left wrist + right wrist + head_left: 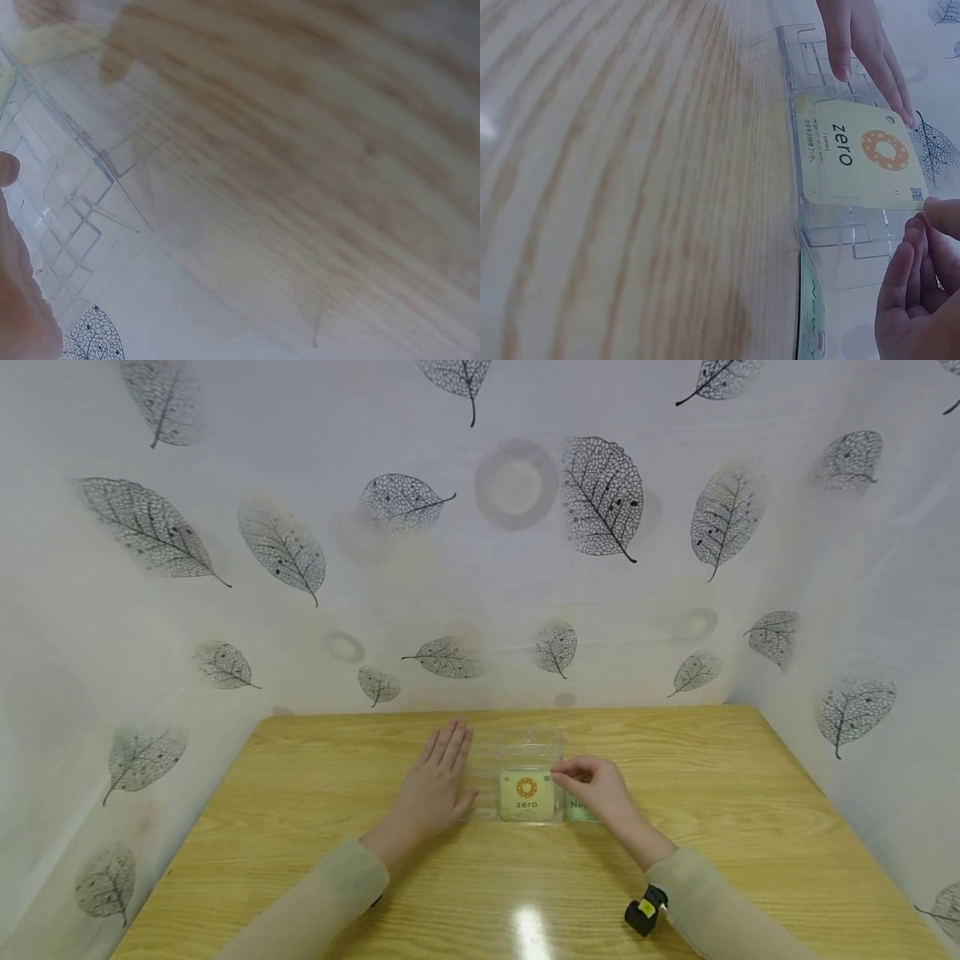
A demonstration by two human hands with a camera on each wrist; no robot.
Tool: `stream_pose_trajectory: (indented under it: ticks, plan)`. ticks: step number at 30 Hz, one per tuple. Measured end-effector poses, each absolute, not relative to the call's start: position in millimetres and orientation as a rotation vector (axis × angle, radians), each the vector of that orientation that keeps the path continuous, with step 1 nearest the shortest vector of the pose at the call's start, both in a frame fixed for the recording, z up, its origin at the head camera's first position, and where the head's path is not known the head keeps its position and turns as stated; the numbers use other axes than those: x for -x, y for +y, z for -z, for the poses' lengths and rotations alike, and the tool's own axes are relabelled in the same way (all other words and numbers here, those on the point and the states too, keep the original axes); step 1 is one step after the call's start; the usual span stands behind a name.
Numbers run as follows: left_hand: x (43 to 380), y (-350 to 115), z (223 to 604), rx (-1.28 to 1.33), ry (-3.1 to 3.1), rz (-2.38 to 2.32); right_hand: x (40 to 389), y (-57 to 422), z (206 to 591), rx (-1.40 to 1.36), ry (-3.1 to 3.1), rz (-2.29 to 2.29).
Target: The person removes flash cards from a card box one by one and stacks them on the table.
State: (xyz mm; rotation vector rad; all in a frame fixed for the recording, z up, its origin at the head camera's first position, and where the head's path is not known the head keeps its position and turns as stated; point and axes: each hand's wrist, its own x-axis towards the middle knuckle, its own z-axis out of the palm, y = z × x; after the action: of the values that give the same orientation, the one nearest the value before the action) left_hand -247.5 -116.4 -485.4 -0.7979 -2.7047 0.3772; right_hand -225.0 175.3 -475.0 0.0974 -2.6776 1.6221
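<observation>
A pale yellow card [527, 810] printed "zero" with an orange ring lies over a clear plastic holder [528, 739] with partitions. My right hand [602, 792] pinches the card's upper right corner between thumb and index finger; in the right wrist view the card [862, 161] sits tilted over the holder's ribs. My left hand [431, 789] rests with straight fingers along the holder's left side. Beside the holder's right side, partly under my right hand, is a green card [580, 807] with lettering beginning "Ne". Only a bit of my left hand [22, 285] shows in the left wrist view.
A wood-grain table [337, 877] bears everything. White cloth [480, 585] with dark leaf prints rises behind the table's back edge and at both sides. A black strap with a small device [645, 910] is on my right wrist.
</observation>
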Motion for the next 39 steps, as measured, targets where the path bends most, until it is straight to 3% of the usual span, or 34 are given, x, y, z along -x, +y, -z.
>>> stream_pose_trajectory:
  ticks: [39]
  plan:
    - [245.8, -115.6, 482.4, 0.797, -2.722, -0.372, 224.2, 171.1, 478.0, -0.034, -2.649, -1.609]
